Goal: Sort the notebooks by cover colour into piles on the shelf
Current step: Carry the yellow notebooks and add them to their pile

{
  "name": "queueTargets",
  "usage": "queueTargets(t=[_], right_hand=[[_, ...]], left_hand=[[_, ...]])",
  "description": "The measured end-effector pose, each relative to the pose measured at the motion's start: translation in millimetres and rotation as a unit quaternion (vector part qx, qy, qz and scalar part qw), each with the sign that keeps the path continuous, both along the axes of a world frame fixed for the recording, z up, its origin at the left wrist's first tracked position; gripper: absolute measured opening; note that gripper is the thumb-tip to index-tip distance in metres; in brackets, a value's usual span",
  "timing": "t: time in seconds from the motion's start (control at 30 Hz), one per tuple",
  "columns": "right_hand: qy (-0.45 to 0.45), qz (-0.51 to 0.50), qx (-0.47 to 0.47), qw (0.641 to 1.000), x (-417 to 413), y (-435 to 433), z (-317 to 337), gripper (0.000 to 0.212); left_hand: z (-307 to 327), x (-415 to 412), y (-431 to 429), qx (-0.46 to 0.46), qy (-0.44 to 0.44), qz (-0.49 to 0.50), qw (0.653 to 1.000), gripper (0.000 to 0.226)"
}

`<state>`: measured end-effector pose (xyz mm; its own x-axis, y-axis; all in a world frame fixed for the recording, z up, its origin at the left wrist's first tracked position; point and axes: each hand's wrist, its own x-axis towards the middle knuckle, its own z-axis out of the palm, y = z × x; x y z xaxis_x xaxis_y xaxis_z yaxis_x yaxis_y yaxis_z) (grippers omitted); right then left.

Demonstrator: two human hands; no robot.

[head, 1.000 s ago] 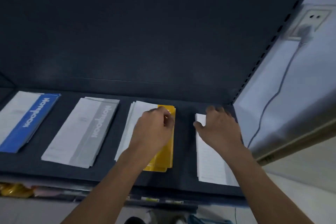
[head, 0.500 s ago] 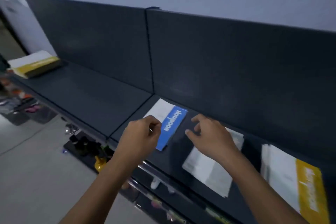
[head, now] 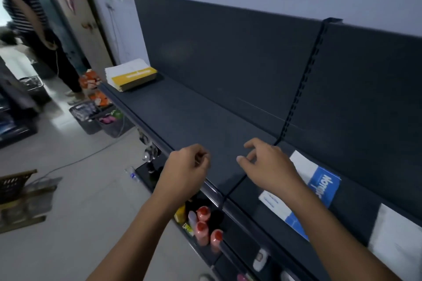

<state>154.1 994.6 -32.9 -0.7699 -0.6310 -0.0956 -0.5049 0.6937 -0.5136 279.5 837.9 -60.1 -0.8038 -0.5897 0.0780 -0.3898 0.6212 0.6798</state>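
A stack of notebooks with a yellow-banded one on top lies at the far left end of the dark shelf. A blue-and-white notebook lies on the shelf at the right, partly hidden by my right forearm. A grey-white notebook lies further right at the frame edge. My left hand hovers over the shelf's front edge, fingers curled, holding nothing. My right hand floats above the shelf beside the blue notebook, fingers loosely apart and empty.
Red-capped bottles stand on the lower shelf under my hands. Dark baskets with goods sit on the floor at the shelf's left end. A person in a striped top stands at the far left. A wicker stand is at the left edge.
My view has swung left along the shelf, away from the sorted piles. Both hands have left the piles and moved left with it, empty; the far stack has come closer into view.
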Motion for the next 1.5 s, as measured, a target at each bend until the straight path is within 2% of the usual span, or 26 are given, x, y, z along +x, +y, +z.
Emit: queueTargets(t=[0.4, 0.57, 0.83, 1.03, 1.17, 1.5], right_hand=[[-0.056, 0.016, -0.040, 0.997, -59.1, -194.9, -19.1, 0.036], [-0.084, 0.038, -0.027, 0.995, -65.2, -276.8, -27.1, 0.034], [-0.072, 0.023, -0.038, 0.996, -61.9, -416.6, -30.2, 0.029], [-0.065, 0.008, -0.052, 0.996, -51.8, -506.5, -30.9, 0.028], [-0.060, -0.019, -0.046, 0.997, -54.5, -545.8, -31.1, 0.030], [-0.069, -0.123, -0.060, 0.988, -117.0, -660.4, -51.5, 0.029]], left_hand=[[-6.1, -59.4, -187.8, -0.019, -0.056, -0.008, 0.998, 0.015], [-12.1, -50.1, -260.8, -0.005, -0.066, 0.015, 0.998, 0.014], [-9.8, -31.2, -400.4, 0.015, -0.054, 0.052, 0.997, 0.016], [-7.9, -28.3, -495.6, -0.015, -0.033, 0.017, 0.999, 0.017], [-7.8, -37.7, -541.0, 0.001, -0.035, -0.011, 0.999, 0.018], [-1.6, -120.7, -659.9, 0.014, -0.024, -0.074, 0.997, 0.017]])
